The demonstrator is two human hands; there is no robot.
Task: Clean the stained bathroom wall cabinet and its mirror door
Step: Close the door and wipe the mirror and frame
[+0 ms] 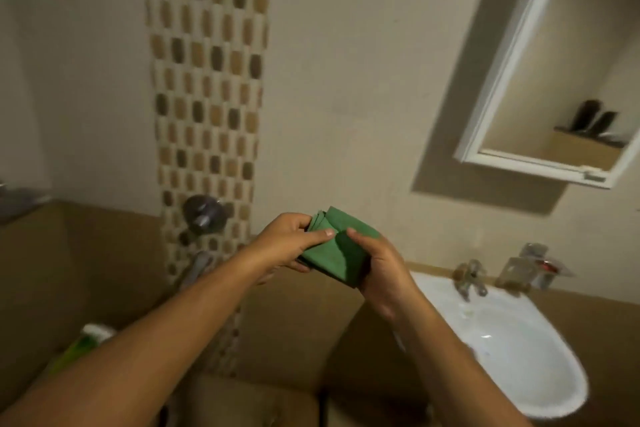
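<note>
Both hands meet at the centre of the frame around a folded green cloth. The left hand pinches the layered edge, thumb on top and fingers beneath; the right hand closes its grip on the lower right corner, thumb pressing the upper face. Held this way, between the two grips and in front of the chest, the cloth looks as if it is being folded into a compact pad, probably to give a flat wiping face.

The wall cabinet hangs at the upper right of the frame, well apart from the hands. Its white-framed mirror door reflects a beige wall and two dark containers on a ledge. Blur hides any stains on it. A white basin with a tap sits at the lower right.
</note>
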